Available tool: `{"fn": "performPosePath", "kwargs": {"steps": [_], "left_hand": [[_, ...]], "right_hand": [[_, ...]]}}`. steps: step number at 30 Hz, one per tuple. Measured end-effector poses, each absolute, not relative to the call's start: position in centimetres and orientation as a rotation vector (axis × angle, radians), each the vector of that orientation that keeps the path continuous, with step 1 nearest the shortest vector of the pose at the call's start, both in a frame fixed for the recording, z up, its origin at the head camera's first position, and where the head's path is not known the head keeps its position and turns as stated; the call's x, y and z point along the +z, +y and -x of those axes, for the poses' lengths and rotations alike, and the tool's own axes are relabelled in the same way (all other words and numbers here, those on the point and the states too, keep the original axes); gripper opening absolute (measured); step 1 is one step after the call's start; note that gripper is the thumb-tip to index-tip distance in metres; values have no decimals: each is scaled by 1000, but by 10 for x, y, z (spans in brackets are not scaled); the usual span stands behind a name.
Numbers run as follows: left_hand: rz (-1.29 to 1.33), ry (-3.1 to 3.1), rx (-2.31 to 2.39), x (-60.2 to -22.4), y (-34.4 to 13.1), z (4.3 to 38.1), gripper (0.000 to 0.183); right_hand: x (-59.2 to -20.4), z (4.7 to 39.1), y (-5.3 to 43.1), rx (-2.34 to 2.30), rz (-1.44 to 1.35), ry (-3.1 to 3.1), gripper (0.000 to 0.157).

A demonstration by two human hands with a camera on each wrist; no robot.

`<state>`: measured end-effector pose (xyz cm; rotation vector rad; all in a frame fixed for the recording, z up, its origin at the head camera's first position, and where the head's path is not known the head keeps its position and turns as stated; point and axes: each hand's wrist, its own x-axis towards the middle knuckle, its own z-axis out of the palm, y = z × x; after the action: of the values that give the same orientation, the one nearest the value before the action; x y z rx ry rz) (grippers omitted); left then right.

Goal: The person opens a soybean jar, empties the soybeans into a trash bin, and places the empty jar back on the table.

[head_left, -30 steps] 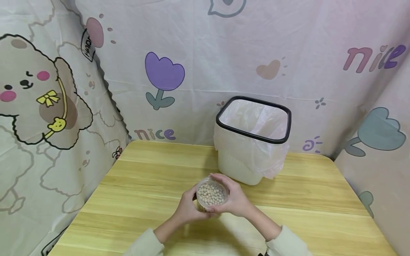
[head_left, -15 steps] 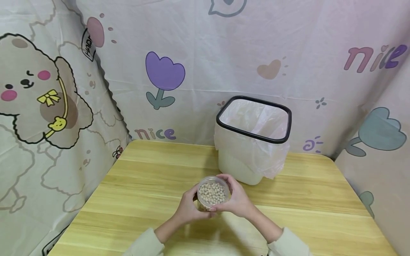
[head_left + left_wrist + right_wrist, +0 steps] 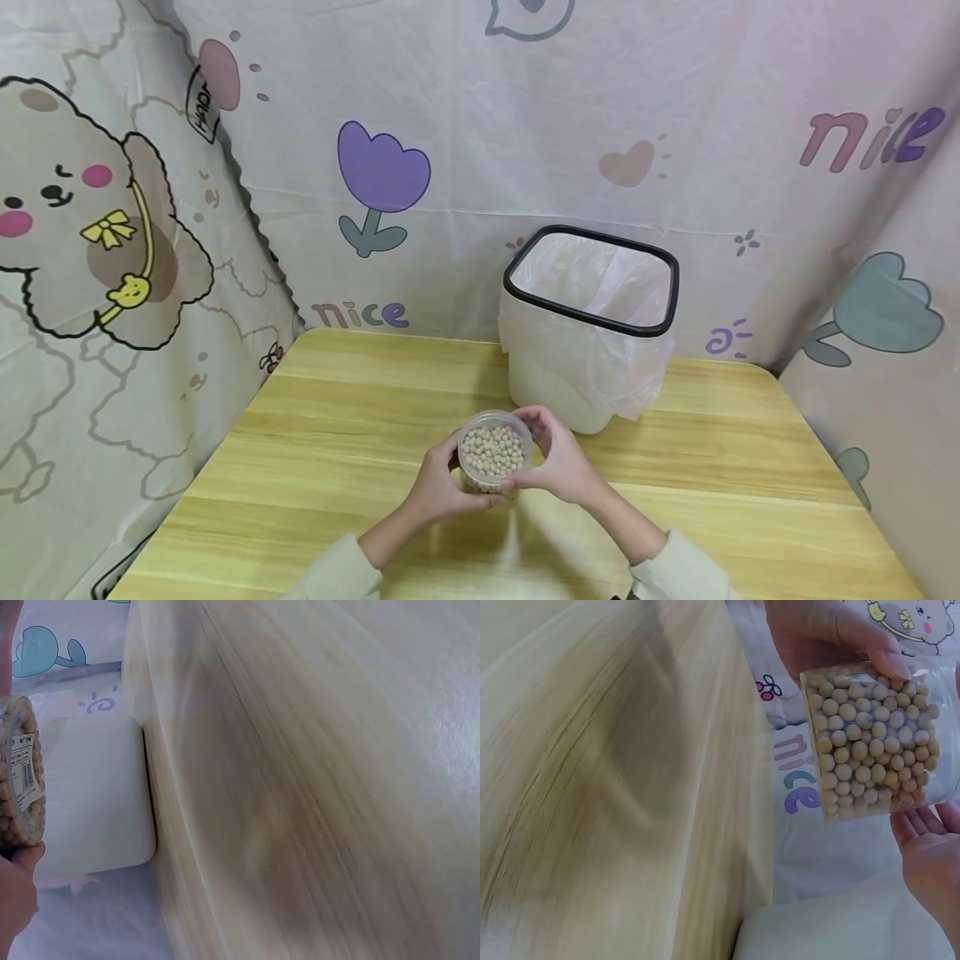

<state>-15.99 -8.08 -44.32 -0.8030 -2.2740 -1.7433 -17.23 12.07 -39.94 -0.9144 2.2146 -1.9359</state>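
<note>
Above the wooden surface (image 3: 337, 433), just in front of the lined bin (image 3: 558, 400), a clear jar (image 3: 946, 750) is hanging between both hands, packed with pale round pellets (image 3: 492, 451). From my remote station I am seeing both hands grasping it: the left hand (image 3: 438, 487) is curling round the left side, its thumb reaching across the near wall, while the right hand (image 3: 558, 467) is pinching the right side nearer the rim, its thumb in front and its fingers behind. The jar is therefore lying between the two palms, clear of the surface, with its mouth facing up toward the head camera; whether a transparent lid is covering it I am not able to tell. In the left wrist view the base is showing a printed label (image 3: 25, 771).

As to handling, I am judging the wall to be stiff, smooth plastic — somewhat slippery, probably not fragile — and the load to be moderate, with loose pellets likely shifting under tilt. I am therefore favouring a hold low on the cylindrical wall for the weight, with a lighter hold just below the rim for steadying — squeezing hard would be risking a slip.
</note>
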Motion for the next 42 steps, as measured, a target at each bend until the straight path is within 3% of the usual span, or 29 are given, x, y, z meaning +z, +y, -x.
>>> {"fn": "performPosePath", "kwargs": {"steps": [21,28,34,42], "left_hand": [[809,-2288,-1751,-441,-82,161,83],[767,-2280,-1709,-444,-81,161,83],[725,-2257,-1684,-447,-78,163,80],[716,-2242,-1683,-448,-76,162,74]], "right_hand": [[-407,184,141,-2014,1042,1914,58],[-399,172,129,-1860,1062,2320,77],[-392,160,109,-1532,923,2798,91],[-392,160,104,-1593,738,2732,86]]}}
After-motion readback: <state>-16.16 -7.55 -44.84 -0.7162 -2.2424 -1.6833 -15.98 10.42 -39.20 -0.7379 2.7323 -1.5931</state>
